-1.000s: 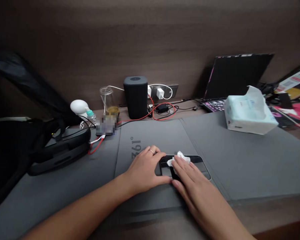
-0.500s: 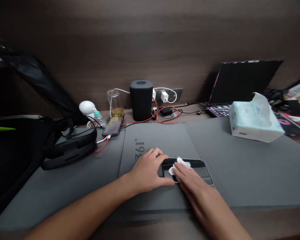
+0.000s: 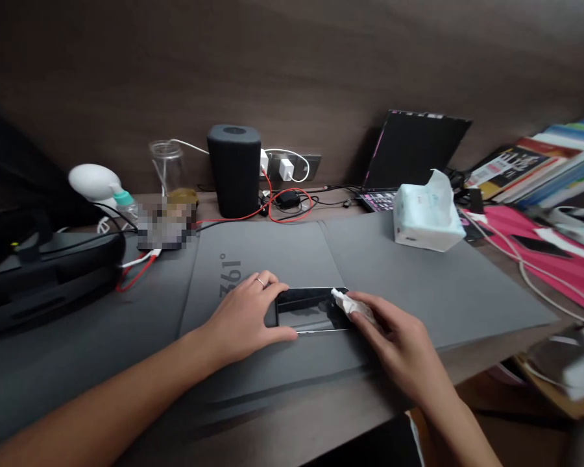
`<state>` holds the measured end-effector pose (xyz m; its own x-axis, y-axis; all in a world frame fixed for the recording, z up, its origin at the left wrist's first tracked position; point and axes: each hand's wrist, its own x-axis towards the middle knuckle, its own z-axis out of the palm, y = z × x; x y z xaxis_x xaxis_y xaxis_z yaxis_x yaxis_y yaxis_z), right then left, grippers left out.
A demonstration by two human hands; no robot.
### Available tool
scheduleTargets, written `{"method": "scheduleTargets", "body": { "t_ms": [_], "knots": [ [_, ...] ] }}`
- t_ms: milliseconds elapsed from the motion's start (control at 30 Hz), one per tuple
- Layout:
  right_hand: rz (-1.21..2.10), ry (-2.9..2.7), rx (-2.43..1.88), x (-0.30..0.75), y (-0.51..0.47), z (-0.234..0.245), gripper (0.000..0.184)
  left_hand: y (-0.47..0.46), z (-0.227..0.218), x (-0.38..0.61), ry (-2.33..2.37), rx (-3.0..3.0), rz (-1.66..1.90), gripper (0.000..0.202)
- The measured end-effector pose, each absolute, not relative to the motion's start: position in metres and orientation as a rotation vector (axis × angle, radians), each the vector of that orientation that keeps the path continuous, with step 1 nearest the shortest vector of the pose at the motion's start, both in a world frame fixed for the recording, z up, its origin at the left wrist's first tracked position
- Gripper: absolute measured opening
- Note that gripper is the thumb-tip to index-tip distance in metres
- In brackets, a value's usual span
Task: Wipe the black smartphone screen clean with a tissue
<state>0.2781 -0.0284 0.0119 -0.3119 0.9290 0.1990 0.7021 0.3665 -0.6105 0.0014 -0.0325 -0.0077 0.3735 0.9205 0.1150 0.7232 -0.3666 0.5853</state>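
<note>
A black phone lies flat, screen up, on the grey desk mat. My left hand grips the phone's left end, thumb along its near edge and fingers over its far edge, a ring on one finger. At the phone's right end, my right hand pinches a small crumpled white tissue and presses it against the screen.
At the back stand a black speaker, a glass jar, chargers with red and white cables, an open laptop and a tissue pack. A dark bag sits left; books and magazines lie right. The desk edge runs near me.
My right hand has slid the tissue from the middle of the screen to the phone's right end. My head has turned right, shifting everything left in view. The left hand keeps its hold.
</note>
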Motion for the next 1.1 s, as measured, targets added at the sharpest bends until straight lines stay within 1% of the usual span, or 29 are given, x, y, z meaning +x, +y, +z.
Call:
{"method": "scheduleTargets", "body": {
  "t_ms": [100,167,233,300,400,500,633,700,833,1000,1100],
  "knots": [
    [0.704,-1.996,-1.457,0.279,-0.027,0.013,0.023,-0.033,-0.008,0.002,1.425,2.193,0.587,0.051],
    [0.785,-1.957,-1.395,0.267,-0.031,0.013,0.021,-0.033,-0.007,0.002,1.434,2.191,0.572,0.050],
    [0.796,-2.002,-1.290,0.250,-0.035,0.012,0.017,-0.033,-0.007,0.002,1.437,2.195,0.567,0.049],
    [0.729,-2.129,-1.166,0.235,-0.036,0.011,0.019,-0.033,-0.007,0.003,1.437,2.202,0.571,0.049],
    [0.502,-2.321,-1.033,0.227,-0.034,0.009,0.027,-0.033,-0.008,0.003,1.437,2.211,0.578,0.049],
    [0.301,-2.451,-1.049,0.236,-0.030,0.009,0.034,-0.033,-0.009,0.002,1.435,2.213,0.588,0.049],
    [0.140,-2.569,-1.077,0.264,-0.031,0.012,0.044,-0.033,-0.010,0.002,1.437,2.211,0.602,0.051],
    [0.090,-2.609,-1.148,0.276,-0.035,0.015,0.046,-0.033,-0.010,0.002,1.433,2.214,0.612,0.053],
    [0.060,-2.662,-1.237,0.280,-0.043,0.021,0.041,-0.034,-0.011,0.003,1.457,2.208,0.606,0.053],
    [0.147,-2.746,-1.292,0.236,-0.044,0.031,0.041,-0.034,-0.012,0.003,1.454,2.190,0.598,0.054],
    [0.177,-2.845,-1.324,0.203,-0.042,0.037,0.028,-0.034,-0.013,0.002,1.446,2.196,0.605,0.049]
  ]
}}
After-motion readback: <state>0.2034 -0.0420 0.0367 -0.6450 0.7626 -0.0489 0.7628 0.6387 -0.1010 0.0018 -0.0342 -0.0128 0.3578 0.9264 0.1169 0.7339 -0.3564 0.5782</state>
